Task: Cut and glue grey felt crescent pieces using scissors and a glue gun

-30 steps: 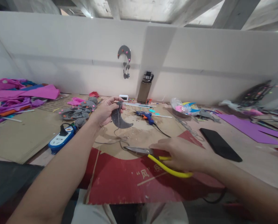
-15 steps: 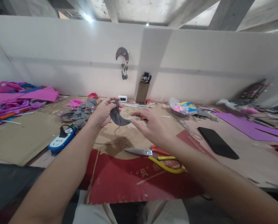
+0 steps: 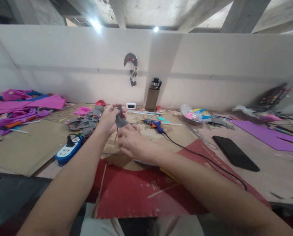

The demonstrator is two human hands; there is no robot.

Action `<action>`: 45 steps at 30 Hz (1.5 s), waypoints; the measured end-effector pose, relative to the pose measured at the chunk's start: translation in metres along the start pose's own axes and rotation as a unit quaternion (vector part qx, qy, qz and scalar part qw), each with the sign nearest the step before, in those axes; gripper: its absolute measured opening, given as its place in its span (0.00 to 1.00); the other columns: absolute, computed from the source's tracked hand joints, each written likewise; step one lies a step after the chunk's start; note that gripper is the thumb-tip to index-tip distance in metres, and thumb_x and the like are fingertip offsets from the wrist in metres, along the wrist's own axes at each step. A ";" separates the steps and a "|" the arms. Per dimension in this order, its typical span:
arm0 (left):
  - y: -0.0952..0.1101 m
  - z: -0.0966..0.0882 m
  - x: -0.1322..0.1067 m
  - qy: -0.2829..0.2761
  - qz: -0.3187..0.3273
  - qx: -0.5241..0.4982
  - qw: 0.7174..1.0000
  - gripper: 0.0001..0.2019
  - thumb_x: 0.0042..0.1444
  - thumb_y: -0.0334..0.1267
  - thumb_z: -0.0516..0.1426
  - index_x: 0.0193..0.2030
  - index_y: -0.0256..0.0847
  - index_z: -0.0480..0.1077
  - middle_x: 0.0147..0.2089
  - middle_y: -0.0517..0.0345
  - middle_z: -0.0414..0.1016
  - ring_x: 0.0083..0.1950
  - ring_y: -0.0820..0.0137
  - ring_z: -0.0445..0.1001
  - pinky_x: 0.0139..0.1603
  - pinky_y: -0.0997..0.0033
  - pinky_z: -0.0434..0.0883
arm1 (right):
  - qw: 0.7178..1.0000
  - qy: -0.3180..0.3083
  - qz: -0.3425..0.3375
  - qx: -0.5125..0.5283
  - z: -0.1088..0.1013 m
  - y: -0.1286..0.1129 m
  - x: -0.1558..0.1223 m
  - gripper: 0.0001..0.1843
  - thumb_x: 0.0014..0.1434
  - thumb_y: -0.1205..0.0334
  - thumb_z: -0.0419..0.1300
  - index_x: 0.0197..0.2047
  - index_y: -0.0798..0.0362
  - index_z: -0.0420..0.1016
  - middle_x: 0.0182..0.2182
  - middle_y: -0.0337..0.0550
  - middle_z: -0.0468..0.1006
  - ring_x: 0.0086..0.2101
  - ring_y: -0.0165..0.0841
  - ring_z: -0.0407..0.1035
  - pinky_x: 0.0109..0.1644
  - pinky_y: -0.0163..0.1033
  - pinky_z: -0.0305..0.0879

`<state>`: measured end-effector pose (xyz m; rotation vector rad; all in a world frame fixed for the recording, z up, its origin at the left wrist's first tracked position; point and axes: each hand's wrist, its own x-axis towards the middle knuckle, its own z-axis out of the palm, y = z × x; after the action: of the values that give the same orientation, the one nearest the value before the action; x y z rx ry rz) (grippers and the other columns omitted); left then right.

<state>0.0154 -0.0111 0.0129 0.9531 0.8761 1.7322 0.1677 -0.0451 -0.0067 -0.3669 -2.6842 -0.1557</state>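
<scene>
Left hand (image 3: 110,119) raised above the surface (image 3: 271,173), its fingers closed on a grey felt piece (image 3: 120,120) held just over the cardboard sheet (image 3: 136,193). Right hand (image 3: 131,143) directly below and beside the felt, fingers curled; whether they grip anything cannot be told. Blue glue gun (image 3: 153,123) lies just behind; power strip (image 3: 69,149) to the left; black phone (image 3: 236,153) well apart at right

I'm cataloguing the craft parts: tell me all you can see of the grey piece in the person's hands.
The grey piece is small, dark grey and matte, soft-looking like felt. Fingers hide much of its outline. It is held up above the cardboard, pinched by the left hand at its upper part, while the right hand meets its lower edge.
</scene>
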 end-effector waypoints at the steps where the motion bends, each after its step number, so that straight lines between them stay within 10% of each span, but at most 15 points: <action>1: 0.001 0.000 0.000 0.009 -0.005 -0.005 1.000 0.12 0.44 0.26 0.57 0.36 0.39 0.64 0.26 0.63 0.72 0.23 0.78 0.69 0.29 0.75 0.70 | 0.998 -0.027 -0.059 0.020 -0.003 -0.004 -0.003 0.06 0.59 0.61 0.58 0.33 0.48 0.76 0.41 0.41 0.75 0.46 0.39 0.62 0.47 0.46 0.55; 4: 0.003 0.002 -0.002 0.005 -0.016 -0.001 1.000 0.12 0.44 0.25 0.57 0.37 0.39 0.64 0.26 0.63 0.73 0.22 0.77 0.69 0.29 0.74 0.70 | 0.993 -0.007 -0.063 0.104 -0.010 -0.006 -0.008 0.10 0.63 0.55 0.56 0.34 0.48 0.76 0.38 0.39 0.77 0.42 0.34 0.66 0.49 0.44 0.56; 11: -0.012 0.020 -0.018 -0.078 0.012 0.102 0.992 0.12 0.46 0.27 0.57 0.39 0.39 0.67 0.27 0.63 0.72 0.24 0.77 0.69 0.29 0.75 0.68 | 0.887 0.302 0.265 0.226 -0.014 0.044 -0.011 0.08 0.62 0.58 0.55 0.39 0.52 0.70 0.36 0.43 0.75 0.34 0.30 0.68 0.39 0.37 0.64; 38: -0.012 0.031 -0.035 -0.115 0.181 0.454 0.865 0.13 0.50 0.27 0.51 0.39 0.40 0.74 0.33 0.58 0.76 0.35 0.70 0.71 0.39 0.72 0.65 | 0.927 0.282 0.243 0.057 -0.010 0.053 -0.016 0.05 0.58 0.68 0.55 0.31 0.52 0.68 0.31 0.43 0.72 0.33 0.32 0.67 0.40 0.38 0.63; 45: 0.003 0.036 -0.042 -0.118 0.073 0.438 0.888 0.10 0.53 0.34 0.53 0.37 0.38 0.76 0.27 0.59 0.75 0.27 0.74 0.69 0.30 0.76 0.65 | 0.935 0.289 0.204 0.033 -0.010 0.058 -0.018 0.05 0.57 0.70 0.55 0.32 0.51 0.67 0.31 0.42 0.72 0.34 0.33 0.67 0.39 0.37 0.63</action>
<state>0.0567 -0.0468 0.0223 1.8113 1.4874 1.2594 0.2035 0.0051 -0.0021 -0.7215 -1.9808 -0.0362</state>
